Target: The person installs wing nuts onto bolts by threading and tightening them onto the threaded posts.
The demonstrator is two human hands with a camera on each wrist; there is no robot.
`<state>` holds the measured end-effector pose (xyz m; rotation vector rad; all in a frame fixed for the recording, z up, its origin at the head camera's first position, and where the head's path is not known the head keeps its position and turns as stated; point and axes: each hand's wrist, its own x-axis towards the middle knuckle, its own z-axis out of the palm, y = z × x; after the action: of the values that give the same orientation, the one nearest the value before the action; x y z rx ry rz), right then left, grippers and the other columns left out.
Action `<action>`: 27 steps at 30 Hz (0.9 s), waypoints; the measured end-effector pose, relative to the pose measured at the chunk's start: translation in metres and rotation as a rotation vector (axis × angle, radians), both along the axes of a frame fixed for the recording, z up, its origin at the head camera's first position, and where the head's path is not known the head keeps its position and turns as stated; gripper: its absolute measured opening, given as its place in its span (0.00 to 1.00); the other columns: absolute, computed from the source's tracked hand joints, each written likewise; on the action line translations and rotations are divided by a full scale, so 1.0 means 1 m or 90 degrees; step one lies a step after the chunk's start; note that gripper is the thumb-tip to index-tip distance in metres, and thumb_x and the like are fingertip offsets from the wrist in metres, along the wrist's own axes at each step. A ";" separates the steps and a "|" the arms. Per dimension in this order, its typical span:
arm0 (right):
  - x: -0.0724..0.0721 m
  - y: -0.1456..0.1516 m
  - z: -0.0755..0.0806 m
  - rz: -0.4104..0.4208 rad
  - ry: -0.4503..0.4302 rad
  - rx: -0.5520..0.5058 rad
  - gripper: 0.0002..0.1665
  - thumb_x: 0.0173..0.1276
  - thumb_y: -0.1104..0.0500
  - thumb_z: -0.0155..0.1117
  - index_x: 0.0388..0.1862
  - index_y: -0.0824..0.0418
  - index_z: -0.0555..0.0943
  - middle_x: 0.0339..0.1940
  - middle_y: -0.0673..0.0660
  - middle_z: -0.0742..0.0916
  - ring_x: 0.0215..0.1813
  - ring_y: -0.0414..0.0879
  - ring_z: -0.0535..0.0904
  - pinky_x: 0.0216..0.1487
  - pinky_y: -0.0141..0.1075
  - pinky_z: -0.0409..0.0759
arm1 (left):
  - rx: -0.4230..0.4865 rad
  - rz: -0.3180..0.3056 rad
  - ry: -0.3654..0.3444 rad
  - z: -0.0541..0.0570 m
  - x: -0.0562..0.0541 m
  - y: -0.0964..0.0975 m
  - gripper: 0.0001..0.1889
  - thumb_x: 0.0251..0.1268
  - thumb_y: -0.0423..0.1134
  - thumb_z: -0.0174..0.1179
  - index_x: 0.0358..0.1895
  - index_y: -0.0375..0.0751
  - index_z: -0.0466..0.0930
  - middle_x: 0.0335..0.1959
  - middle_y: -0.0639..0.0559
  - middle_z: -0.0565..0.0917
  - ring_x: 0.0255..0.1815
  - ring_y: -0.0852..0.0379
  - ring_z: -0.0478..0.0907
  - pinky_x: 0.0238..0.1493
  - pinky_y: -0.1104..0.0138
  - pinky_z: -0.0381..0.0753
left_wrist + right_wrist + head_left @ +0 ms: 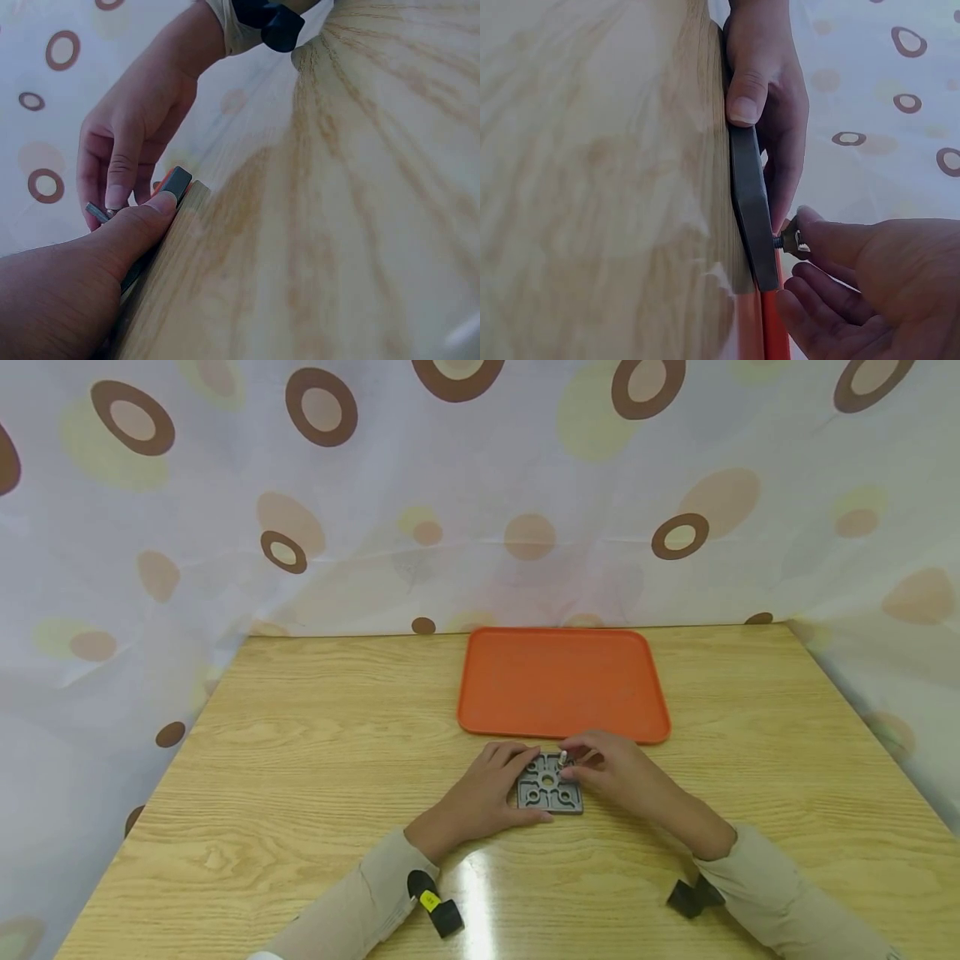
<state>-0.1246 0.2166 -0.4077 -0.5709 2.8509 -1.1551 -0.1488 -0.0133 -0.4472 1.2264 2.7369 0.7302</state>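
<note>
A grey square metal plate [549, 798] with round holes and raised ribs lies flat on the table. My left hand [489, 789] grips its left side, thumb along the near edge and fingers at the far left corner. At the plate's far right corner, my right hand [621, 772] pinches a small metal screw [790, 240] between thumb and index finger. The screw has a threaded shank and a wide, wing-like head. In the right wrist view its shank meets the face of the plate; how deep it sits I cannot tell.
An orange tray [562, 685] lies just beyond the plate, near the back of the wooden table [322, 718]. A patterned curtain [480, 485] hangs behind and along both sides. Black straps with small blocks are worn at both wrists.
</note>
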 end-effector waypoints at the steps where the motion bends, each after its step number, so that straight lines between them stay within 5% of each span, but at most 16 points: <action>1: 0.000 0.000 0.000 -0.005 0.002 0.002 0.20 0.59 0.56 0.68 0.49 0.63 0.80 0.41 0.51 0.83 0.42 0.44 0.79 0.43 0.36 0.78 | -0.002 0.000 -0.001 0.000 0.000 0.000 0.49 0.50 0.73 0.52 0.72 0.48 0.56 0.65 0.56 0.62 0.62 0.58 0.56 0.60 0.63 0.63; 16: -0.001 0.005 0.001 -0.042 0.028 0.041 0.06 0.62 0.61 0.65 0.38 0.57 0.84 0.35 0.48 0.85 0.38 0.41 0.80 0.39 0.35 0.78 | -0.006 0.003 -0.002 -0.001 0.000 0.000 0.49 0.50 0.74 0.50 0.72 0.48 0.55 0.65 0.56 0.62 0.61 0.59 0.56 0.60 0.64 0.63; 27: -0.001 0.007 0.006 -0.014 0.011 0.049 0.02 0.61 0.62 0.66 0.33 0.56 0.84 0.31 0.45 0.84 0.36 0.39 0.79 0.38 0.34 0.78 | -0.007 0.007 0.006 -0.002 0.000 0.001 0.49 0.49 0.75 0.50 0.72 0.49 0.56 0.64 0.56 0.62 0.61 0.58 0.56 0.61 0.64 0.62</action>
<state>-0.1252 0.2233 -0.4020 -0.5496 2.9093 -1.0426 -0.1488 -0.0127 -0.4490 1.2175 2.7536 0.7120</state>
